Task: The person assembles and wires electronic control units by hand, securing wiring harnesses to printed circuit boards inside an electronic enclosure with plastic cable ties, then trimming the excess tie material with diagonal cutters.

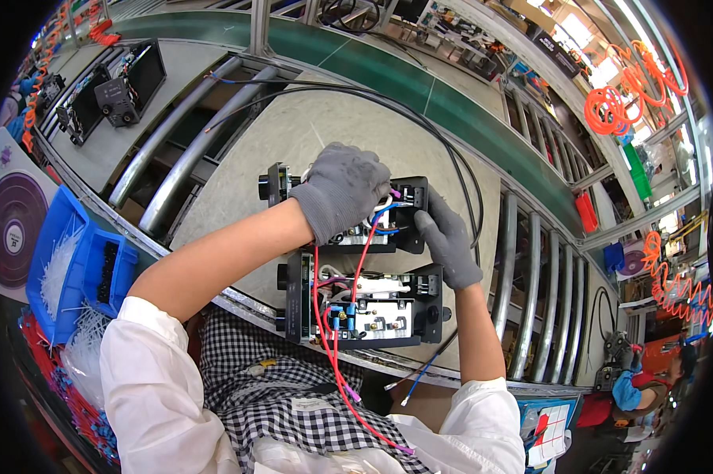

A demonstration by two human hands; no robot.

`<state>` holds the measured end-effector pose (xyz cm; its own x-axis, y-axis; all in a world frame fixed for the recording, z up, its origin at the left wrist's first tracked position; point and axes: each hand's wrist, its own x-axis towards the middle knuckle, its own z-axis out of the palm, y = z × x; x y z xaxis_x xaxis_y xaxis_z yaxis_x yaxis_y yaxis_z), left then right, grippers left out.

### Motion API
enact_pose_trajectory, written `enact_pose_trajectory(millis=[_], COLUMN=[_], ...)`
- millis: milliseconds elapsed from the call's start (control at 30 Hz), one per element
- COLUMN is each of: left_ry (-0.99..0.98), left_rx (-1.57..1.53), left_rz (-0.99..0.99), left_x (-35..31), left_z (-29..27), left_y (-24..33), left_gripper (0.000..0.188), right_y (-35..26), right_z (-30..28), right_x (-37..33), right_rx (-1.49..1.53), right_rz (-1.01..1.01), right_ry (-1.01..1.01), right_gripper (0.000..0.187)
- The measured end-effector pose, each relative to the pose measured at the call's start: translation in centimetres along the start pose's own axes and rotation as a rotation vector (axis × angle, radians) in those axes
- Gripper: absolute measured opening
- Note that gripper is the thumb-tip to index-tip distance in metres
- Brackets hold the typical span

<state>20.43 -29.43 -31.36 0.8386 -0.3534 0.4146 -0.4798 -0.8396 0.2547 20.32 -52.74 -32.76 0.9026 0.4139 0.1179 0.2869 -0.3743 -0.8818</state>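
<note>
Two open electrical units with black end panels lie side by side on a grey board [222,197]. My left hand [344,186], in a grey glove, is over the far unit [408,229], its fingers curled together among the wires; what they pinch is hidden. At that unit's right end, my gloved right hand [451,241] grips the black panel, thumb on the near side. Blue and red wires run between my hands. The near unit [384,320] is untouched; from it red wires [336,371] with purple-sleeved ends hang over the front edge onto my checked apron.
Black cables [443,134] curve across the board behind the units. Metal rollers [530,284] flank it on both sides. At left are blue bins [60,261] of white cable ties and small black parts. More black units [123,99] stand at far left. A green belt [467,118] runs behind.
</note>
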Motion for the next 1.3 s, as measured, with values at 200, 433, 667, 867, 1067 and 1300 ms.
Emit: enact_pose_trajectory(millis=[200,433,667,867,1067,1300], left_ry=[-0.049,-0.192,0.012,0.028,-0.172,-0.194], left_rx=[-0.032,-0.072,0.216,0.364,0.305,0.253], left_rz=[-0.027,-0.125,0.145,0.323,0.176,0.103], left_x=[0.3,1.0,0.5,1.0,1.5,1.4], left_z=[0.2,-0.7,-1.0,-1.0,-1.4,-0.6], left_y=[-0.6,-0.1,0.0,0.2,1.0,1.0], left_gripper=[0.027,0.029,0.022,0.016,0.01,0.017], right_y=[-0.1,-0.1,0.1,-0.3,0.3,0.6], right_z=[0.2,0.1,0.0,0.0,0.2,0.1], right_x=[0.0,0.0,0.0,-0.1,-0.1,-0.1], right_rx=[-0.03,-0.034,-0.033,-0.013,0.019,-0.013], right_rz=[-0.005,0.04,0.015,0.055,0.006,0.024], right_ry=[0.006,-0.006,-0.007,-0.028,0.003,-0.009], right_gripper=[0.055,0.056,0.056,0.057,0.056,0.056])
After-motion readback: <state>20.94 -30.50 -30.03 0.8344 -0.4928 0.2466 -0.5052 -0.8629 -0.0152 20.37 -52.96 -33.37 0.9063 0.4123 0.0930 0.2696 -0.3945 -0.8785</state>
